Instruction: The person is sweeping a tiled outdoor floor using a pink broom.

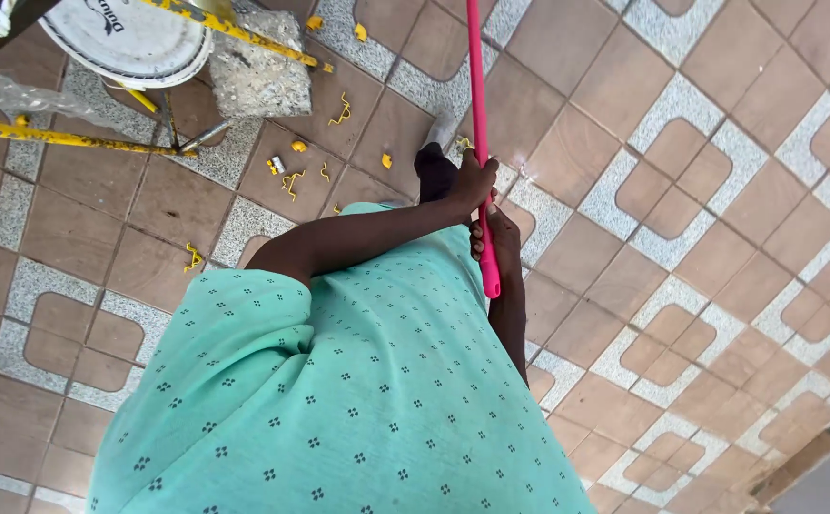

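Gripping a pink broom handle with both hands

Both hands close around one pink handle [480, 143], which runs from the top edge of the view down to a rounded end near the person's waist. The left hand [473, 183] reaches across the body and wraps the handle higher up, fingers curled fully around it. The right hand [497, 240] sits just below, clamped near the rounded end, its forearm running down beside the hip. Stacked this way, the two grips probably give leverage for swinging the long shaft. The working end lies beyond the top edge and cannot be seen.

A loose green dress [339, 400] with small dark dots fills the lower middle, and a dark foot [434, 169] shows just left of the hands. Brown and speckled grey floor tiles [720, 190] spread all round. Yellow scraps [291, 181] lie scattered to the left, near a rough concrete block [258, 71], yellow metal bars [63, 138] and a white round drum [129, 38].
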